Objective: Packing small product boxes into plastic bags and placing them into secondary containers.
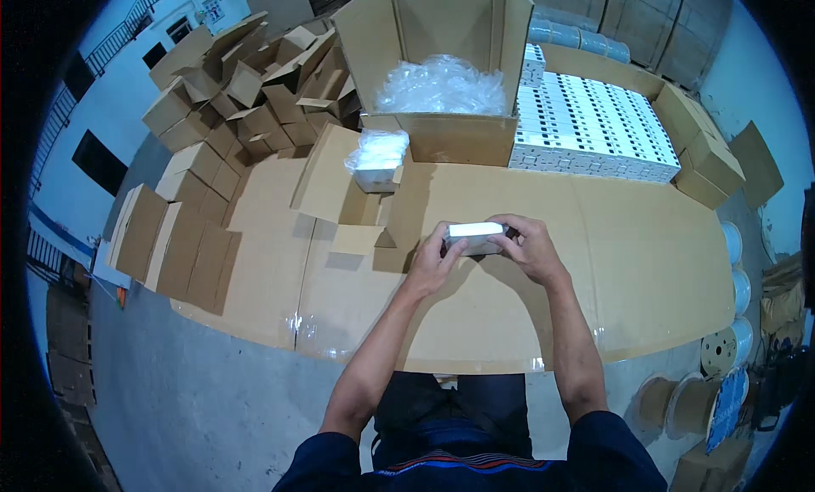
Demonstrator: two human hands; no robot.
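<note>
Holding: you have a small white box point(475, 236) in both hands, over the middle of the cardboard-covered table point(645, 263).
Left hand: your left hand point(435, 258) is closed on the left end of the box, thumb on top.
Right hand: your right hand point(528, 244) is closed on the right end, fingers curled over the far side.
How it feels: the box looks light and stiff, like thin card. It may dent if you squeeze hard. The smooth sides could slip.
Where to hold: keep to the two short ends, as you do now, with soft pressure.
Far side: a big open carton point(441, 135) with clear plastic bags point(441, 86) sits far from you.
Far right: a tray of white boxes point(594, 118) in rows.
Far left: a pile of small brown boxes point(255, 93).
Near the carton: a bagged white item point(378, 159) rests on a cardboard flap.
</note>
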